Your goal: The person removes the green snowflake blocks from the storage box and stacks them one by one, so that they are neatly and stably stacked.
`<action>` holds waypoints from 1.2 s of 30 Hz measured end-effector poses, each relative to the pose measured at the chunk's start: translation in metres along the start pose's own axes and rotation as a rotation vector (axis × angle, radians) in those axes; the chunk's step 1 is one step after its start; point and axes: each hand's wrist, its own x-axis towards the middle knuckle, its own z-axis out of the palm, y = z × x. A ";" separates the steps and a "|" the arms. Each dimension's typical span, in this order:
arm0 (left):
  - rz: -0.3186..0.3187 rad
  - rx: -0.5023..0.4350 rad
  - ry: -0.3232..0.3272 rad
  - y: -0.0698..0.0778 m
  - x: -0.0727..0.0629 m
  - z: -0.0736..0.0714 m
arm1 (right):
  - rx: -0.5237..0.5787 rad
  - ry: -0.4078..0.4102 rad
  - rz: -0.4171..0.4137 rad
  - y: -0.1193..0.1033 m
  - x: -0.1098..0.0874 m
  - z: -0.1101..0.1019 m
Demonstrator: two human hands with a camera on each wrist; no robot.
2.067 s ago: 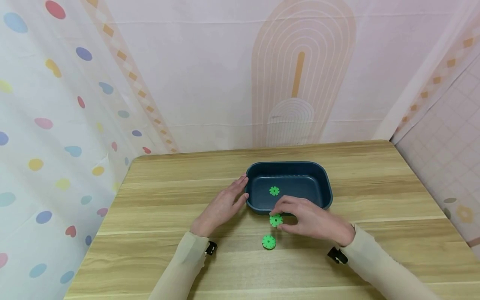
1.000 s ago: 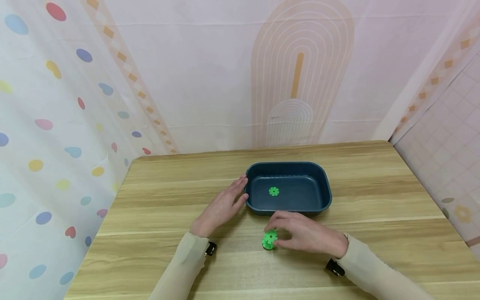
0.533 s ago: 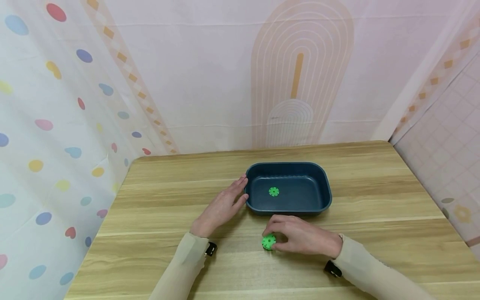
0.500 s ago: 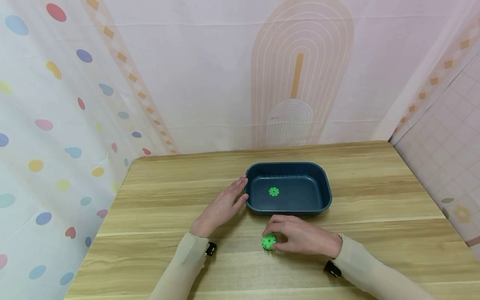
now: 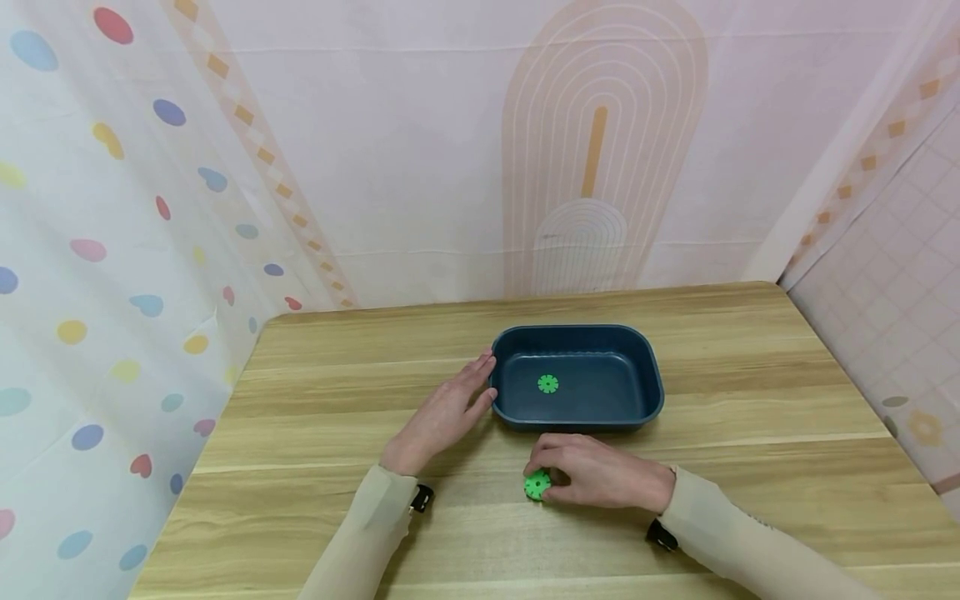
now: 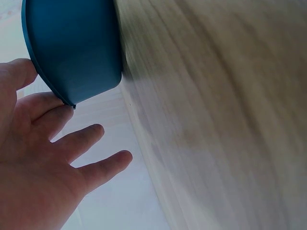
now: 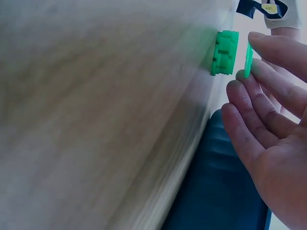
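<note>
My right hand (image 5: 600, 473) pinches a thin green notched disc (image 7: 249, 60) by its edge between thumb and fingertips. Just above a short stack of matching green discs (image 7: 225, 52) on the table, the held disc stays slightly apart from the stack in the right wrist view. From the head view, the held disc (image 5: 536, 485) covers most of the stack. A dark blue rectangular bin (image 5: 577, 423) stands beyond, with one green disc (image 5: 548, 384) lying flat inside. Fingertips of my left hand (image 5: 438, 417) rest against the bin's left rim, fingers fairly straight.
The wood-grain table (image 5: 337, 467) extends around both hands. Behind it hangs a pale patterned curtain (image 5: 420, 167); another with coloured dots (image 5: 135, 250) hangs at the left. Black straps (image 5: 422, 498) show at both wrists.
My right hand has brought the disc from the bin's front rim back toward me, over the stack. Over the last half second it shifted only slightly. The left hand stayed still.
</note>
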 end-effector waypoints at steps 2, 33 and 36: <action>-0.001 -0.002 0.000 0.000 0.000 0.000 | 0.003 -0.009 0.007 0.000 0.000 0.000; 0.004 -0.005 0.007 0.000 0.001 0.001 | 0.002 -0.003 -0.012 0.002 0.002 0.003; 0.007 -0.002 0.010 0.000 0.001 0.001 | 0.001 -0.004 -0.015 0.002 0.001 0.002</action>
